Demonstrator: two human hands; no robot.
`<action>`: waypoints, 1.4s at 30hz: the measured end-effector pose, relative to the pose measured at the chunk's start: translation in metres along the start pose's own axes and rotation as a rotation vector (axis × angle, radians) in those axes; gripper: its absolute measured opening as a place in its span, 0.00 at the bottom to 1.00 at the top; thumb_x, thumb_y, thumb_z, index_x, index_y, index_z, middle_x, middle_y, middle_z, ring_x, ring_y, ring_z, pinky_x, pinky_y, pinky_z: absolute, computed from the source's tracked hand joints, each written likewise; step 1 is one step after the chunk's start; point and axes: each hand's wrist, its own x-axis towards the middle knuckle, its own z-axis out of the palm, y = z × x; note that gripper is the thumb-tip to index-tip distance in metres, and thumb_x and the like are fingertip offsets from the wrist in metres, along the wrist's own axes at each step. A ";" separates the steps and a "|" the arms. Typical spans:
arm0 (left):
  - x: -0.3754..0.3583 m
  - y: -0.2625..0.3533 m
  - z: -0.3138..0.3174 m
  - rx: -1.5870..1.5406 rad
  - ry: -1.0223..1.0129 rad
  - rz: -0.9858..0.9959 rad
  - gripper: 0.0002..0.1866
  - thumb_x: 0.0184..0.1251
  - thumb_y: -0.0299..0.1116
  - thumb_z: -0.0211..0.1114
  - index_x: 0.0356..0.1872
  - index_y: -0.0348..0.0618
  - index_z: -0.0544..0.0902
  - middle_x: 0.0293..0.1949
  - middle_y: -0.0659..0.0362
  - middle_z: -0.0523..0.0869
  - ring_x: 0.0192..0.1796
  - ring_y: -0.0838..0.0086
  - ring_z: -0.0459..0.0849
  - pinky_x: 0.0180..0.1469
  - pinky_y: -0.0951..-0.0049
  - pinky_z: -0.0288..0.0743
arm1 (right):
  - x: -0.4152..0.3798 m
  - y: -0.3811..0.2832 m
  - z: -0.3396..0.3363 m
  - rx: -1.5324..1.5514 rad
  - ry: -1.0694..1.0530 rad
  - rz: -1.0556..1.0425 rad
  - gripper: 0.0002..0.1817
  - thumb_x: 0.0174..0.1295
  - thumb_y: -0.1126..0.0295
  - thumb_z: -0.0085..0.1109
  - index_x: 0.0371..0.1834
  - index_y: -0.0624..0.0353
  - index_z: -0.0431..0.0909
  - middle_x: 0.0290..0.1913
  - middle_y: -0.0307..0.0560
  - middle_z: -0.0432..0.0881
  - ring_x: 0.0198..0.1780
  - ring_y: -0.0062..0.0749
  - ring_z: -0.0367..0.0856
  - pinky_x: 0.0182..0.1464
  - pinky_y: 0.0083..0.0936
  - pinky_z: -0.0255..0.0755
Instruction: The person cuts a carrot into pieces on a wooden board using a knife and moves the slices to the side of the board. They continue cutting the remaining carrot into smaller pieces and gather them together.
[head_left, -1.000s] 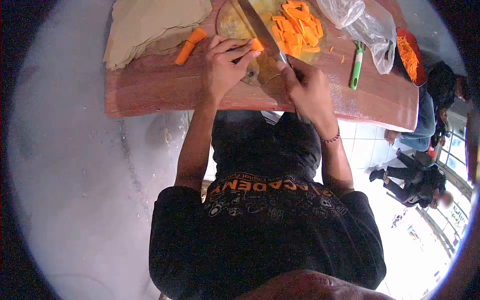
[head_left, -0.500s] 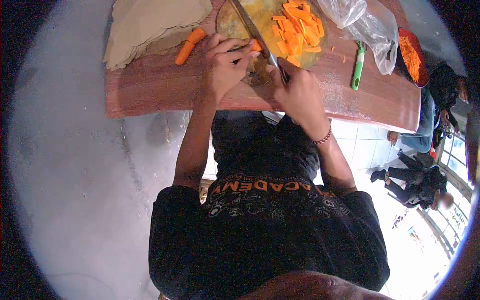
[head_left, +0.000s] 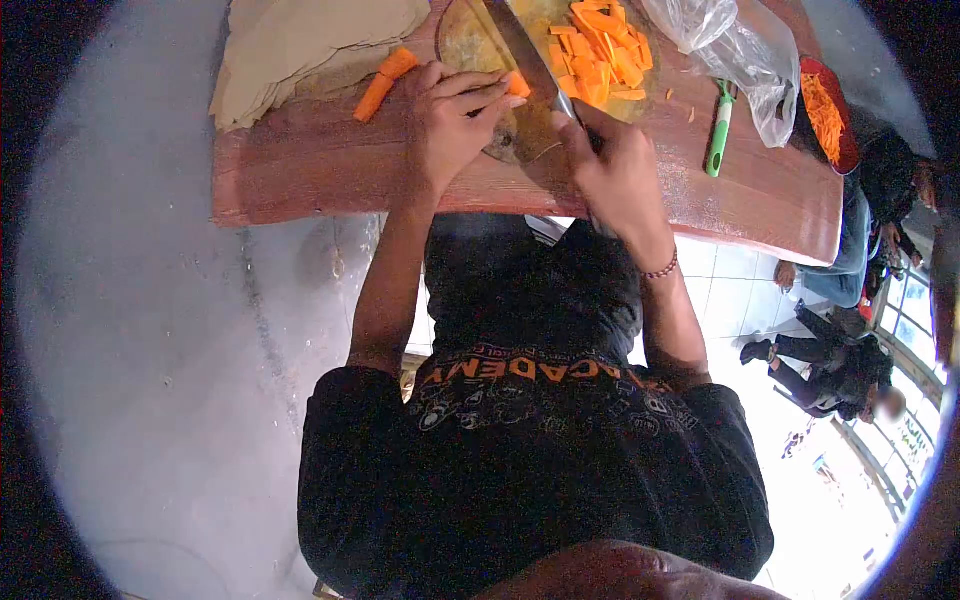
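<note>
On the round cutting board (head_left: 465, 45), my left hand (head_left: 455, 120) pinches a short piece of carrot (head_left: 518, 85) between thumb and fingers. My right hand (head_left: 622, 170) is wrapped around the handle of a knife (head_left: 525, 50), whose blade slants up and left over the board, just right of the held piece. A heap of cut carrot slices (head_left: 600, 55) lies on the board to the right of the blade. Left of my left hand, peeled carrot pieces (head_left: 378, 92) lie on the table.
Thin brown sheets (head_left: 300, 60) are stacked at the table's left. To the right are a green-and-white peeler (head_left: 719, 130), a clear plastic bag (head_left: 755, 70) and a red bowl of shredded carrot (head_left: 822, 115). Other people (head_left: 835, 360) are in the background at right.
My right hand has shifted right and slightly down with the knife, and the blade has moved away from the carrot piece. My left hand keeps its hold, almost in the same spot.
</note>
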 end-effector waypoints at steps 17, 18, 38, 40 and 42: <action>0.001 0.009 -0.004 0.006 -0.012 -0.041 0.11 0.56 0.35 0.78 0.40 0.49 0.94 0.42 0.62 0.92 0.47 0.67 0.83 0.53 0.68 0.78 | -0.011 0.001 0.003 -0.058 -0.007 -0.052 0.16 0.70 0.59 0.59 0.42 0.64 0.84 0.28 0.69 0.83 0.34 0.67 0.84 0.36 0.52 0.78; 0.001 0.008 -0.004 0.013 -0.014 -0.043 0.11 0.56 0.35 0.78 0.40 0.49 0.94 0.42 0.63 0.92 0.47 0.67 0.83 0.53 0.68 0.78 | -0.010 0.001 0.006 -0.085 -0.018 -0.031 0.16 0.69 0.59 0.59 0.41 0.63 0.84 0.29 0.70 0.83 0.34 0.67 0.84 0.36 0.53 0.78; -0.002 0.006 -0.003 -0.010 0.006 -0.013 0.11 0.56 0.35 0.78 0.40 0.50 0.94 0.44 0.64 0.93 0.47 0.67 0.84 0.54 0.67 0.78 | -0.003 -0.004 -0.010 -0.026 -0.072 0.044 0.18 0.70 0.57 0.58 0.45 0.63 0.85 0.33 0.67 0.85 0.38 0.65 0.85 0.40 0.49 0.78; -0.001 0.008 -0.004 -0.008 0.008 -0.022 0.11 0.55 0.35 0.78 0.41 0.50 0.94 0.45 0.65 0.93 0.47 0.67 0.84 0.54 0.68 0.78 | -0.006 -0.002 -0.006 -0.055 -0.024 -0.002 0.17 0.70 0.58 0.59 0.44 0.63 0.85 0.33 0.67 0.85 0.38 0.65 0.85 0.39 0.49 0.78; -0.002 0.008 -0.003 -0.001 0.003 -0.031 0.12 0.55 0.36 0.79 0.41 0.50 0.94 0.44 0.65 0.93 0.46 0.68 0.83 0.53 0.69 0.78 | -0.006 0.003 -0.003 -0.034 -0.022 -0.029 0.17 0.70 0.58 0.59 0.44 0.63 0.85 0.32 0.67 0.84 0.37 0.65 0.85 0.39 0.50 0.78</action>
